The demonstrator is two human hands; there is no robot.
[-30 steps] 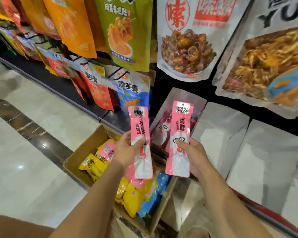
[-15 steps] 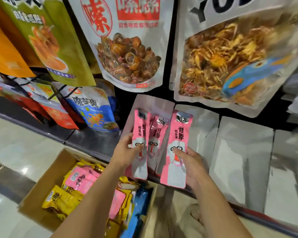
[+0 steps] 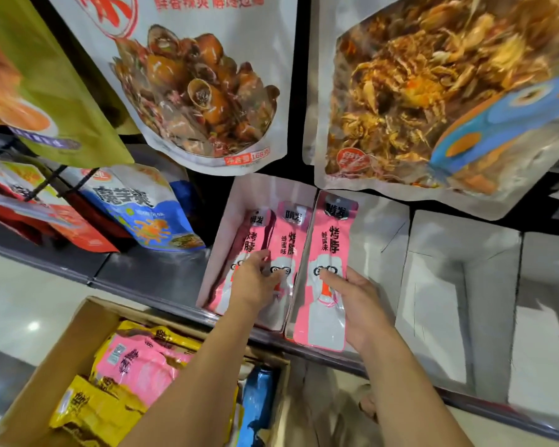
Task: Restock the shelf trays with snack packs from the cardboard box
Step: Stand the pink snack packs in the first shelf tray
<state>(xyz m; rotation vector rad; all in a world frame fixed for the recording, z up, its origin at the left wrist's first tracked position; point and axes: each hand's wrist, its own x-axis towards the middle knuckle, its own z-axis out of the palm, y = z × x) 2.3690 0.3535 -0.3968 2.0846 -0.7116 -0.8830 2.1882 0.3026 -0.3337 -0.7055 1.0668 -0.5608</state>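
A clear shelf tray [image 3: 221,240] holds two pink snack packs standing side by side: a left pack [image 3: 251,235] and a middle pack [image 3: 288,240]. My left hand [image 3: 255,280] reaches into this tray, its fingers and thumb curled on the left pack's lower part. A third pink pack [image 3: 331,240] is gripped near its lower half by my right hand [image 3: 354,296]. That pack stands upright at the tray's right wall; I cannot tell on which side. The open cardboard box [image 3: 75,337] sits on the floor below, with pink packs [image 3: 133,362], yellow packs [image 3: 91,411] and a blue pack [image 3: 259,395] inside.
White shelf trays [image 3: 449,285] stand to the right along the shelf edge [image 3: 162,298]. Large display bags hang just above: a snail bag [image 3: 191,91] and a crab bag [image 3: 417,101]. A blue bag [image 3: 146,214] stands to the left. Glossy floor tiles [image 3: 20,301] lie beside the box.
Both hands moved forward from above the box to the shelf. The left pack went down into the clear tray beside the one there. The right pack now stands at the tray's right wall.
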